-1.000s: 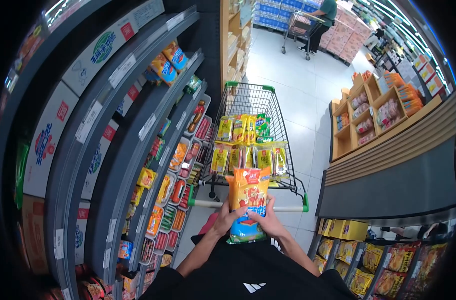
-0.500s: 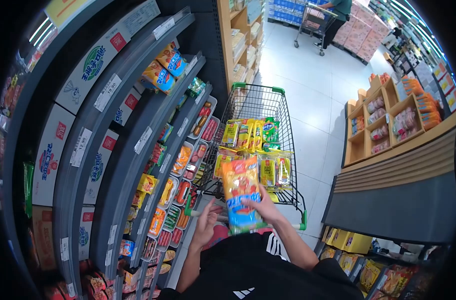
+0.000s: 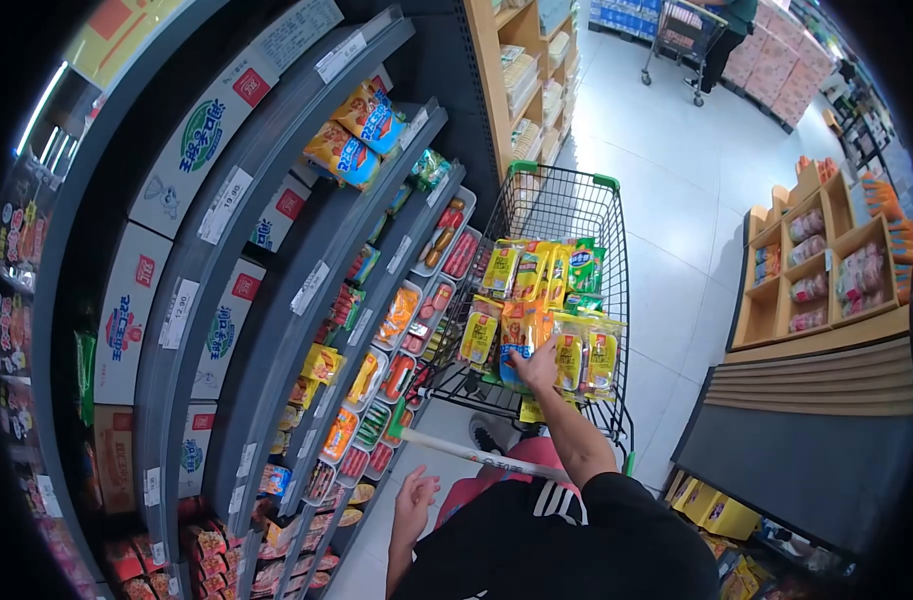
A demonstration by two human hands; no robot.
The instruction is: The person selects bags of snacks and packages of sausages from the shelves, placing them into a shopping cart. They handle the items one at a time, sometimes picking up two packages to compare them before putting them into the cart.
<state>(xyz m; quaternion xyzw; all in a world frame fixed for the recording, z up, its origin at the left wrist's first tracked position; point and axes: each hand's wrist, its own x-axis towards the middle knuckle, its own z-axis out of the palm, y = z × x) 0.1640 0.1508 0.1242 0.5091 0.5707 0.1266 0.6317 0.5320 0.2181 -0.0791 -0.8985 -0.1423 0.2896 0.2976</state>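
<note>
My right hand [image 3: 536, 367] reaches down into the shopping cart [image 3: 624, 250], its fingers closed on an orange and blue snack packet [image 3: 517, 325]. That packet lies among several yellow packets [image 3: 568, 360]. Farther up in the basket are more yellow packets [image 3: 499, 268] and a green one [image 3: 582, 265]. Off to the left of the white cart handle [image 3: 476, 452], my left hand [image 3: 414, 502] hangs in the air with its fingers apart and nothing in them.
Shelving with price tags [image 3: 223, 205] fills the left side, with trays of packed sausages [image 3: 374, 420] along its edge. Wooden display bins [image 3: 808, 260] stand at the right. Ahead on the tiled floor [image 3: 666, 190], a person [image 3: 731, 40] is beside another cart [image 3: 684, 35].
My right hand has carried the orange and blue packet forward and down into the cart. My left hand has dropped lower, below the handle. The whole view has shifted slightly.
</note>
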